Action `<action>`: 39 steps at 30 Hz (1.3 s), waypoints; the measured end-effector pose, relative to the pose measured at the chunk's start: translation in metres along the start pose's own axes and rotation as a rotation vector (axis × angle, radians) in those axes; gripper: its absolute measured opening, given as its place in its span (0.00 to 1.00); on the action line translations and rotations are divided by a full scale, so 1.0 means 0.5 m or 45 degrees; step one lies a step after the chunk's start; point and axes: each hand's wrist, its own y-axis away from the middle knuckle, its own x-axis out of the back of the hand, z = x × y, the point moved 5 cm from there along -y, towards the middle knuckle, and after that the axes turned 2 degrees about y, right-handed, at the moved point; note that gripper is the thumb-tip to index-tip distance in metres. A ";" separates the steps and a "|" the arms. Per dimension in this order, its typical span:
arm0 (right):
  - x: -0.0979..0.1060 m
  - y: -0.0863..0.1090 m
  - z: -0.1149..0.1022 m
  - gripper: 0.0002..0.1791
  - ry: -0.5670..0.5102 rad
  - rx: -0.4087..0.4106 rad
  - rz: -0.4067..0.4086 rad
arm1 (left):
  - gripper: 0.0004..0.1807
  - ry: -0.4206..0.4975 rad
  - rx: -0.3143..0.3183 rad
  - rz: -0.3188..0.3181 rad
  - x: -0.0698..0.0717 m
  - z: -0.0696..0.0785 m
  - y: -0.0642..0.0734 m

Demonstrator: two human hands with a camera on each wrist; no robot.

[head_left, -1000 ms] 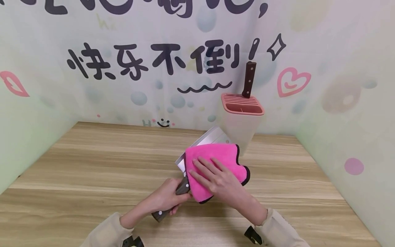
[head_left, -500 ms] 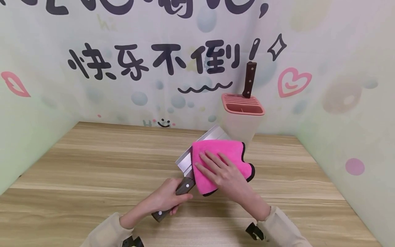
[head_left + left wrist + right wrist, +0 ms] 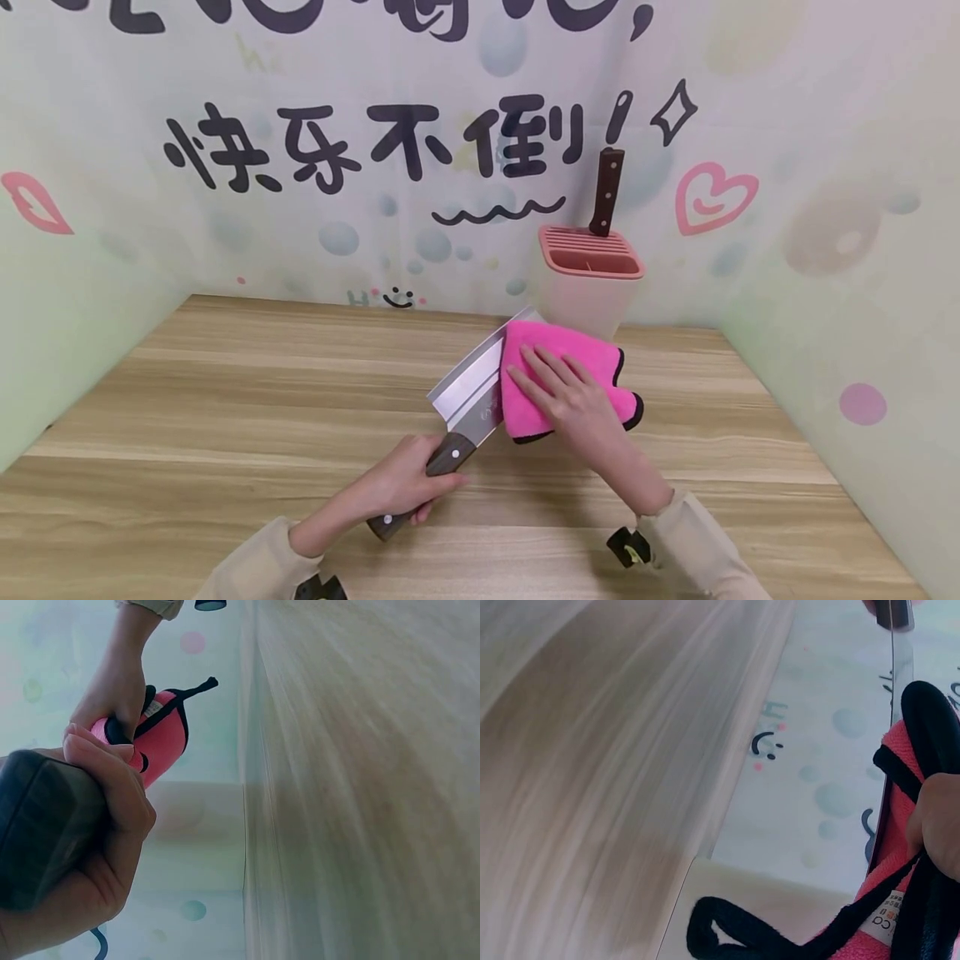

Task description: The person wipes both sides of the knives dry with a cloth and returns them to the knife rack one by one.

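Observation:
A cleaver (image 3: 468, 387) is held over the table, its broad blade slanting up to the right. My left hand (image 3: 407, 479) grips its dark riveted handle (image 3: 448, 454), which looms large in the left wrist view. A pink cloth (image 3: 525, 408) with black edging covers the far part of the blade. My right hand (image 3: 573, 408) lies over the cloth with fingers spread on top. In the right wrist view the thumb (image 3: 937, 825) presses the folded cloth from the other side, pinching it around the blade. The blade's far end is mostly hidden.
A white knife block (image 3: 588, 300) with a pink slotted top stands at the back, just beyond the cloth. A dark-handled knife (image 3: 607, 192) stands upright in it. The wooden table (image 3: 225, 400) meets printed walls behind and at both sides.
My right hand has slid the cloth up and to the right along the blade, away from the handle. More of the blade shows near the handle. My left hand stays almost still.

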 end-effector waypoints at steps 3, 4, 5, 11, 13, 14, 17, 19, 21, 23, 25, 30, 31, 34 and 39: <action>-0.004 0.005 0.012 0.26 0.002 -0.030 0.007 | 0.10 0.007 0.004 -0.003 0.000 -0.001 0.000; -0.005 0.006 0.015 0.26 -0.004 -0.039 0.009 | 0.10 0.011 0.005 -0.004 0.000 -0.001 0.000; -0.006 0.008 0.019 0.25 -0.009 -0.048 0.012 | 0.10 0.015 0.006 -0.004 0.000 -0.001 0.001; -0.010 0.013 0.039 0.25 -0.036 -0.122 0.011 | 0.10 0.025 0.001 -0.015 0.000 -0.004 0.001; -0.011 0.014 0.044 0.26 -0.040 -0.144 -0.002 | 0.10 0.018 -0.005 -0.020 -0.001 -0.006 0.001; -0.011 0.014 0.046 0.26 -0.038 -0.154 -0.013 | 0.10 0.014 -0.008 -0.023 -0.001 -0.006 0.001; -0.011 0.013 0.050 0.26 -0.038 -0.186 -0.052 | 0.10 0.006 -0.017 -0.029 -0.002 -0.007 0.001; -0.010 0.012 0.051 0.25 -0.022 -0.195 -0.079 | 0.10 0.000 -0.021 -0.032 -0.002 -0.007 0.002; -0.009 0.011 0.050 0.25 0.001 -0.195 -0.104 | 0.10 -0.005 -0.026 -0.034 -0.003 -0.007 0.001; -0.007 0.009 0.049 0.24 0.022 -0.190 -0.122 | 0.10 -0.004 -0.030 -0.035 -0.004 -0.006 0.001; -0.005 0.007 0.046 0.24 0.042 -0.182 -0.137 | 0.10 -0.003 -0.034 -0.033 -0.004 -0.006 0.001; 0.003 0.002 0.034 0.25 0.066 -0.152 -0.157 | 0.09 0.000 -0.037 -0.030 -0.006 -0.005 -0.001; 0.004 0.000 0.031 0.25 0.069 -0.143 -0.157 | 0.09 0.000 -0.038 -0.030 -0.006 -0.005 -0.001; 0.007 -0.005 0.020 0.25 0.084 -0.115 -0.160 | 0.09 0.003 -0.035 -0.031 -0.007 -0.004 -0.002; 0.013 -0.014 -0.001 0.28 0.110 -0.054 -0.135 | 0.09 -0.004 -0.027 -0.034 -0.009 -0.004 -0.004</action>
